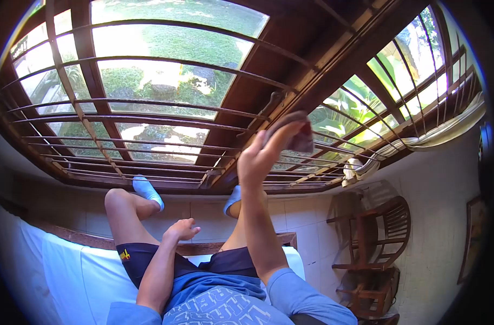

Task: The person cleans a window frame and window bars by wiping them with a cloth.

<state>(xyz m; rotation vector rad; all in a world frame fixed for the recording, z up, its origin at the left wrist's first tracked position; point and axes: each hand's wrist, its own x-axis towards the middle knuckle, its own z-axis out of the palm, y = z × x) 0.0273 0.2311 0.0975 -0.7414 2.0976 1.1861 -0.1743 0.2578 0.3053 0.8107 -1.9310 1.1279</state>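
Observation:
My right hand [256,162] is raised in front of the barred window, its fingers closed around a dark cloth [302,140] with reddish and grey parts. The cloth is blurred and hangs to the right of the fingers, close to the metal bars [247,116]. Whether it touches them I cannot tell. My left hand [183,230] hovers above my lap between my knees. It holds nothing, and its fingers are loosely bent and partly apart.
Wooden window frames [306,92] with horizontal bars span the view ahead; a garden shows through the glass. A tied light curtain [355,170] hangs at the right. Wooden chairs [379,233] stand by the right wall. White bedding [68,265] lies beneath me.

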